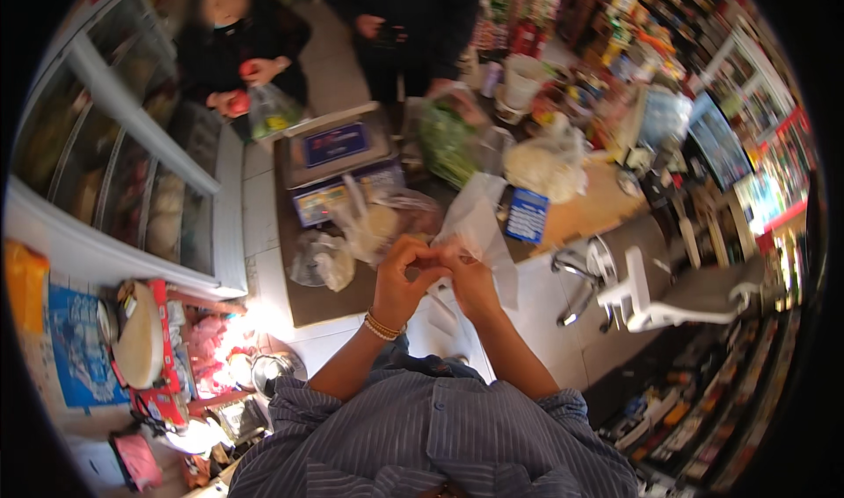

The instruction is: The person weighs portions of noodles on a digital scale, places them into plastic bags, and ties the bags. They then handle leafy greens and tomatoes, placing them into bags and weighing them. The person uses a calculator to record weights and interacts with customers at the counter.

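My left hand [403, 277], with beaded bracelets on the wrist, meets my right hand [469, 277] over the counter's near edge. Their fingertips pinch a thin white plastic bag [473, 211], which fans out above and beside the right hand. Just beyond the left hand lie a tied clear bag [323, 260] and a white-handled bag holding something pale [377, 224]. A digital scale [336, 145] stands behind these. A blue calculator [527, 216] lies right of the pinched bag. Past it rests a bag of whitish food [544, 165], and a bag of green leafy vegetables [448, 142] stands near the middle.
Across the counter [316, 310] one person [250, 56] holds red round items and a bag; another person [415, 30] stands beside. A glass-door refrigerator [132, 148] borders the left. An office chair [633, 274] stands right, near low stocked shelves [712, 392].
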`<state>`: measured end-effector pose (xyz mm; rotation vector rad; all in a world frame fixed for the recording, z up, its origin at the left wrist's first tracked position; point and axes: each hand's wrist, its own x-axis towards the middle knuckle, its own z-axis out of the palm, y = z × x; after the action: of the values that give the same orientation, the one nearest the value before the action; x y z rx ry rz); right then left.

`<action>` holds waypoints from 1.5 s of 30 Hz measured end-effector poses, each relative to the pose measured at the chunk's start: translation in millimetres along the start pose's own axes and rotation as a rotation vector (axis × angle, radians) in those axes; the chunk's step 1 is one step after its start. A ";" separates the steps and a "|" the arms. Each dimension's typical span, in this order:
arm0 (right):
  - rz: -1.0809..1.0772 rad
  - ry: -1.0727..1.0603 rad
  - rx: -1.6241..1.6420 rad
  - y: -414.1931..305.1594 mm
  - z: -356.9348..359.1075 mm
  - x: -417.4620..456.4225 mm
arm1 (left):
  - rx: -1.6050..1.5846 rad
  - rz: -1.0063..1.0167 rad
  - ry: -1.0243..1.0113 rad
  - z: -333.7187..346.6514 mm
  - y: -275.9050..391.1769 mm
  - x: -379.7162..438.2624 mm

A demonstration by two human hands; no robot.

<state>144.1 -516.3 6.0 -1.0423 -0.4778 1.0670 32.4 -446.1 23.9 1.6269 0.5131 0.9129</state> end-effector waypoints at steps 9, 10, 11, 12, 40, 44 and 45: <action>-0.321 -0.090 -0.704 28.3 29.0 139.5 | -0.867 -0.188 0.162 -215.1 -4.0 87.4; -0.554 -0.126 -0.827 1.9 83.3 131.7 | -0.554 -0.141 0.234 -231.0 -0.5 91.0; -0.797 -0.154 -0.937 -14.1 126.0 130.5 | -0.515 -0.184 0.147 -237.9 1.6 95.8; -0.813 -0.291 -1.049 -13.8 153.1 140.6 | -0.478 -0.229 0.054 -238.5 2.7 103.2; 0.700 -0.226 0.802 185.1 222.9 556.4 | -1.436 -0.180 0.559 -461.2 -297.2 234.0; 0.639 -0.261 0.789 182.2 227.7 570.2 | -1.432 -0.167 0.588 -463.4 -297.0 250.3; 0.657 -0.229 0.780 179.3 231.7 573.7 | -1.409 -0.172 0.576 -463.7 -296.7 251.3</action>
<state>138.5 114.1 -126.3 -0.3642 0.1434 1.7747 -139.4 103.8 -161.6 0.0405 0.2372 1.1818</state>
